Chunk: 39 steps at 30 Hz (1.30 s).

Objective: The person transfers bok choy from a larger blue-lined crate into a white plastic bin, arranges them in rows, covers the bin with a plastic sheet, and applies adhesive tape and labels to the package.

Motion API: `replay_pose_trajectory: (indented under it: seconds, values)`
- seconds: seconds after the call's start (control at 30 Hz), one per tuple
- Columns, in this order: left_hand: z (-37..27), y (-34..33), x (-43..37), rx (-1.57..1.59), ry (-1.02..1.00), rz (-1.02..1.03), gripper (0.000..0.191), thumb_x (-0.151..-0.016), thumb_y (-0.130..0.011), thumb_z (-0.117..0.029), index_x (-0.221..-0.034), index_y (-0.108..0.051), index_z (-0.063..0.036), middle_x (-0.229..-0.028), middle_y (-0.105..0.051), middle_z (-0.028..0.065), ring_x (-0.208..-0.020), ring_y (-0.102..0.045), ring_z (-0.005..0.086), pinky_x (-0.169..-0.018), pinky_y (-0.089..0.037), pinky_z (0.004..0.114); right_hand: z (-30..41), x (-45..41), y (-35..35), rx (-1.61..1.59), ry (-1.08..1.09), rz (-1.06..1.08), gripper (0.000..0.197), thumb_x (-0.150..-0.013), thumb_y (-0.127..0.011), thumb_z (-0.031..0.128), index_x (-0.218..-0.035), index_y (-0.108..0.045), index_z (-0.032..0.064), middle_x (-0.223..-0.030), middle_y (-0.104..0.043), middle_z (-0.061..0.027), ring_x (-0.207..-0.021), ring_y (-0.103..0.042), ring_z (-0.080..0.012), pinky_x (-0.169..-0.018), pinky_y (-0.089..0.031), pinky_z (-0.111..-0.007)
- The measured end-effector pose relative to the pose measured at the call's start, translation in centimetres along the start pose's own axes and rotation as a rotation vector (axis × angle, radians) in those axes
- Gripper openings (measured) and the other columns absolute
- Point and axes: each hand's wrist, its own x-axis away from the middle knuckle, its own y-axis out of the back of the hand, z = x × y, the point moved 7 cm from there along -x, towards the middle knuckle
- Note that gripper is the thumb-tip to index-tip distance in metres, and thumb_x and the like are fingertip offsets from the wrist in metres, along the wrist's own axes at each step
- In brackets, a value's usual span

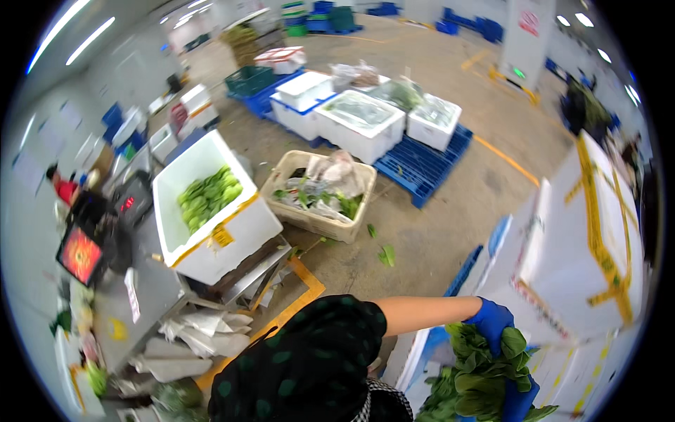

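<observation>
At the lower right, my left hand (491, 323) in a blue glove grips a bunch of leafy green vegetables (477, 387) from above. My right hand (519, 399), gloved in the same blue, holds the lower side of that bunch, its fingers partly hidden by leaves. Below the hands is a white foam box (406, 364) with a blue liner; more greens (437, 393) show there, cut off by the picture's rim. My left arm reaches across from a dark, green-dotted sleeve (300, 364).
A foam box (237, 237) of greens stands on the metal table (158, 295), beside a scale (134, 198) and a screen (80, 255). A cream crate (321, 227) sits on the floor. Foam boxes (364, 134) occupy blue pallets (422, 169). Taped foam boxes (569, 253) rise at right. A person (66, 190) is far left.
</observation>
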Motion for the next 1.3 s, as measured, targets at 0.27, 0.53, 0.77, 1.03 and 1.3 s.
replay_pose_trajectory:
  seconds: [0.27,0.53,0.77,1.03,1.3]
  values:
    - [-4.5,13.4,36.4,-0.038,0.227,-0.531,0.039,-0.064,-0.074,-0.026,-0.099,-0.065,-0.0083,-0.091,-0.067,0.0097,-0.081,-0.063,0.0220,-0.075,-0.048,0.033,33.0,-6.4,-11.3,-0.232,0.599,0.191,0.026,-0.069,-0.062,0.001,-0.094,-0.063,-0.0036,-0.082,-0.066,-0.0157,-0.073,-0.064,-0.0192,-0.067,-0.048,-0.030]
    - [-1.7,20.7,77.4,0.093,0.707,-0.804,0.036,-0.071,-0.071,-0.023,-0.100,-0.063,-0.0029,-0.093,-0.066,0.0082,-0.082,-0.061,0.0141,-0.075,-0.048,0.028,68.1,-2.7,-33.6,-0.567,0.755,0.568,0.022,-0.074,-0.065,0.005,-0.095,-0.064,-0.0022,-0.083,-0.067,-0.0089,-0.073,-0.062,-0.0117,-0.066,-0.048,-0.027]
    - [8.3,23.9,99.3,0.236,0.979,-0.710,0.039,-0.067,-0.075,-0.021,-0.100,-0.064,-0.0021,-0.092,-0.066,0.0099,-0.080,-0.061,0.0160,-0.073,-0.048,0.028,83.0,0.5,-54.0,-0.899,0.461,0.763,0.024,-0.078,-0.067,0.011,-0.096,-0.063,-0.0036,-0.087,-0.066,-0.0062,-0.077,-0.059,-0.0107,-0.072,-0.047,-0.026]
    - [32.9,21.9,107.6,0.896,1.005,-0.303,0.051,-0.065,-0.077,-0.022,-0.109,-0.060,-0.0039,-0.097,-0.065,0.0099,-0.083,-0.062,0.0211,-0.076,-0.049,0.035,81.3,-0.6,-77.7,-0.973,-0.090,0.770,0.040,-0.075,-0.070,0.018,-0.106,-0.057,-0.0042,-0.101,-0.063,-0.0099,-0.088,-0.059,-0.0158,-0.078,-0.046,-0.030]
    - [44.1,20.5,112.6,0.355,1.318,-0.427,0.072,-0.070,-0.060,-0.060,-0.116,-0.055,-0.0046,-0.115,-0.057,0.0156,-0.100,-0.056,0.0276,-0.087,-0.045,0.033,79.6,-3.0,-87.9,-0.285,0.047,0.786,0.046,-0.077,-0.063,0.037,-0.110,-0.058,0.0040,-0.105,-0.062,-0.0172,-0.097,-0.058,-0.0307,-0.081,-0.045,-0.036]
